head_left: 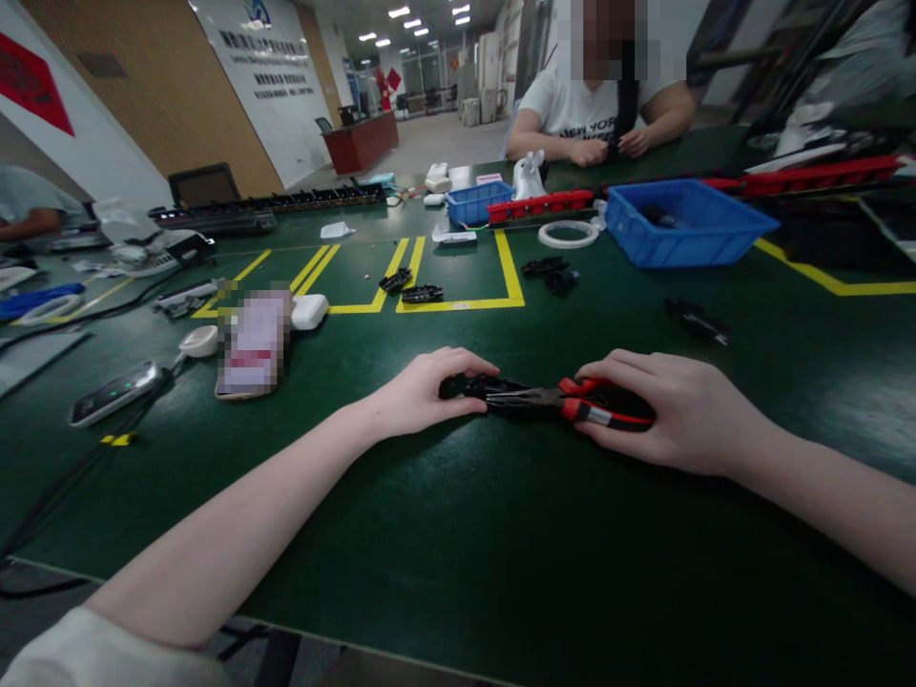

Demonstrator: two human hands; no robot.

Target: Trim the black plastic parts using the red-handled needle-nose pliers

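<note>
My left hand point(430, 389) is closed around a small black part point(464, 385), low over the green table. Long-nose pliers point(605, 405) with red and black handles lie in the grip of my right hand point(683, 405). Their metal jaws point left and meet the black part; whether they clamp it I cannot tell. A similar black piece point(696, 321) lies beyond my right hand. Farther off, more black pieces point(422, 294) rest by the yellow tape lines.
A phone point(254, 343), a white case point(310, 311) and a grey device with lights point(116, 392) lie at left, beside black cables. Blue bins point(687, 229), a white tape ring point(568, 235) and red strips point(551, 204) stand farther back. Another person point(601, 105) sits across the table point(458, 553).
</note>
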